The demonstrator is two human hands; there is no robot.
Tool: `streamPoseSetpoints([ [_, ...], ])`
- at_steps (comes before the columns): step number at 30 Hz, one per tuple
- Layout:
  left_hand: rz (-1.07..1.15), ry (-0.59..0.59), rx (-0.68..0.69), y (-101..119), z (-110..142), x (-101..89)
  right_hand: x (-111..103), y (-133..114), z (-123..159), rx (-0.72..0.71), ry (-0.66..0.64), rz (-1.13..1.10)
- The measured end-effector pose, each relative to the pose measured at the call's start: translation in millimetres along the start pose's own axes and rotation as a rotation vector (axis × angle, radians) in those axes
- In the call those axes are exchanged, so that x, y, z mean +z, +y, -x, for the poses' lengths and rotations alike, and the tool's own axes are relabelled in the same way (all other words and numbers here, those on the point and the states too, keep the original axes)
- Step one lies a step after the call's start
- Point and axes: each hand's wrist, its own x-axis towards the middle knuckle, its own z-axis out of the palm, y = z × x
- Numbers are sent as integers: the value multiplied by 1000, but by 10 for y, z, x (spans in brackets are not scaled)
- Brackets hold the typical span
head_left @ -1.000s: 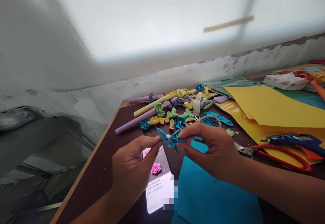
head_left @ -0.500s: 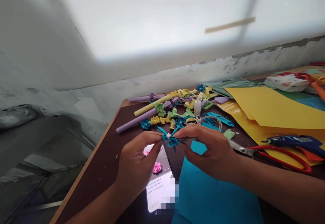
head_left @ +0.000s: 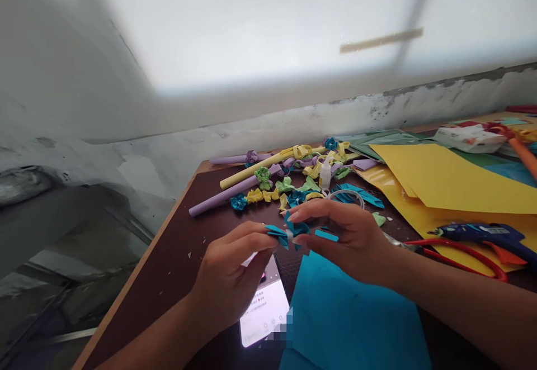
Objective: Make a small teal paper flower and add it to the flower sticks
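Blue folded-paper piece (head_left: 299, 228) sits between the two hands, just off the fingertips' ends, raised above the dark tabletop (head_left: 168, 280), with a white band (head_left: 289, 236) around its middle. The left hand (head_left: 235, 266) pinches the pointed petals on its left side between thumb and fingers; the right hand (head_left: 356, 238) has its index fingertip above and its thumb below the right-hand petals, gripping them lightly. Under the left hand lies a lit phone (head_left: 266, 314), partly covered by it. A blue paper sheet (head_left: 352, 319) spreads beneath the right hand, while red-handled scissors (head_left: 500, 271) rest beyond the right forearm, near a blue glue gun (head_left: 490, 231).
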Motion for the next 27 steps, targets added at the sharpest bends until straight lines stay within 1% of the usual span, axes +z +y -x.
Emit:
streamPoseSetpoints([
  [2, 39, 28, -70, -9, 11, 5, -45, 17, -20, -2, -24, -45],
  [4, 62, 84, -172, -35, 25, 19, -72, 24, -40, -16, -39, -7],
  [7, 34, 135, -243, -74, 45, 50, -54, -16, -55, 9, -87, 199],
  [9, -12, 142, -249, -76, 51, 77, -6, -69, -50, 73, -98, 337],
  [11, -55, 153, -266, -56, 47, 105, 49, -117, -35, 136, -81, 415],
  [14, -53, 197, -337, -11, 21, 133, 96, -136, -5, 168, -23, 412],
  [17, 18, 213, -395, 13, -7, 133, 91, -84, 15, 79, 26, 342],
  [20, 63, 198, -381, 7, -5, 117, 71, -16, 18, -31, 30, 302],
  [22, 51, 177, -347, -6, 13, 108, 63, 11, 18, -68, 27, 274],
  [27, 4, 119, -198, -39, 46, 97, 57, 13, 29, -47, 48, 213],
])
